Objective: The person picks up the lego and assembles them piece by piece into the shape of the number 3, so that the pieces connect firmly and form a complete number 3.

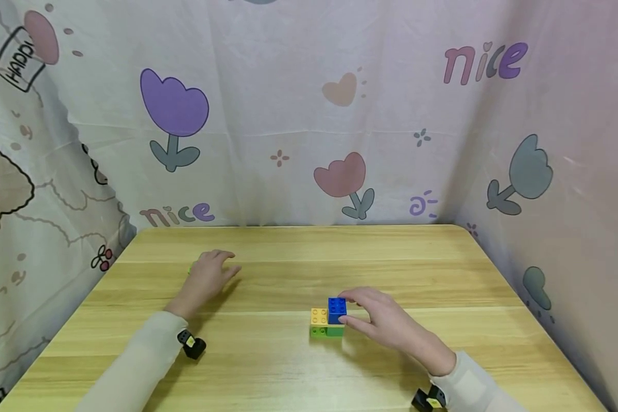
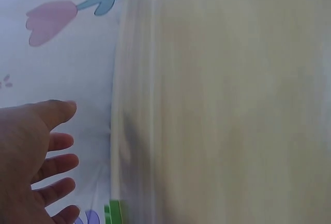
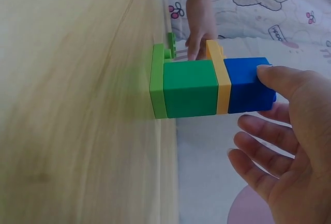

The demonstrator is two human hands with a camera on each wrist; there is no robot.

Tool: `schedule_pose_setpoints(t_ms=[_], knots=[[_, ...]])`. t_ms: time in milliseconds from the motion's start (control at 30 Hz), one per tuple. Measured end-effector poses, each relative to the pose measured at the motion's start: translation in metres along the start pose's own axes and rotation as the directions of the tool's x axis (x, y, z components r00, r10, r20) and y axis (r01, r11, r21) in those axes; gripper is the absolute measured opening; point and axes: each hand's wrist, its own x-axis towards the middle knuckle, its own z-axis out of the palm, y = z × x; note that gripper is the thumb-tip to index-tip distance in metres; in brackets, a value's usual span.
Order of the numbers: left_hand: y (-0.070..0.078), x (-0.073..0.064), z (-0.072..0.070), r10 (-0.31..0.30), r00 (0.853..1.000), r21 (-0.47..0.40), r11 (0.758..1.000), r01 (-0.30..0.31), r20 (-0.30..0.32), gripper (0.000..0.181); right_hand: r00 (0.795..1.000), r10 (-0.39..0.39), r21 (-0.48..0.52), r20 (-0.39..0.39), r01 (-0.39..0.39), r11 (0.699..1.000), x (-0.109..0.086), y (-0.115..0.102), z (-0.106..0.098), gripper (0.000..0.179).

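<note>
A stack of toy building bricks stands upright on the table: a light green plate (image 3: 158, 81) at the bottom, a green brick (image 3: 190, 88) on it, a yellow plate (image 1: 319, 316) above that, and a blue brick (image 1: 337, 310) on top. My right hand (image 1: 386, 320) pinches the blue brick between thumb and index finger; its other fingers are loosely bent and apart from the stack. Farther off on the left, my left hand (image 1: 206, 280) hovers with relaxed, spread fingers and holds nothing. Near it lies a green piece (image 2: 115, 212), mostly hidden by that hand in the head view.
The wooden table (image 1: 268, 274) carries the stack. A patterned cloth (image 1: 268, 103) hangs behind the table's far edge and along both sides. A small black camera (image 1: 191, 345) sits on the left wrist, another camera (image 1: 429, 399) on the right.
</note>
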Motion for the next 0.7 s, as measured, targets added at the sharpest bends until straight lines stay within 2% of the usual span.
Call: schedule_pose_setpoints(t_ms=[367,700], knots=[[-0.027,0.0,-0.001,-0.106,0.994,-0.01,0.994,0.106,0.025,0.048,1.0,-0.016,-0.015,-0.014,0.015,1.0,-0.001,0.001,0.0,0.042],[-0.046,0.001,-0.002,-0.233,0.969,0.022,0.973,0.232,0.088,0.06,1.0,-0.018,-0.002,-0.003,0.018,1.0,0.0,0.003,0.001,0.043]])
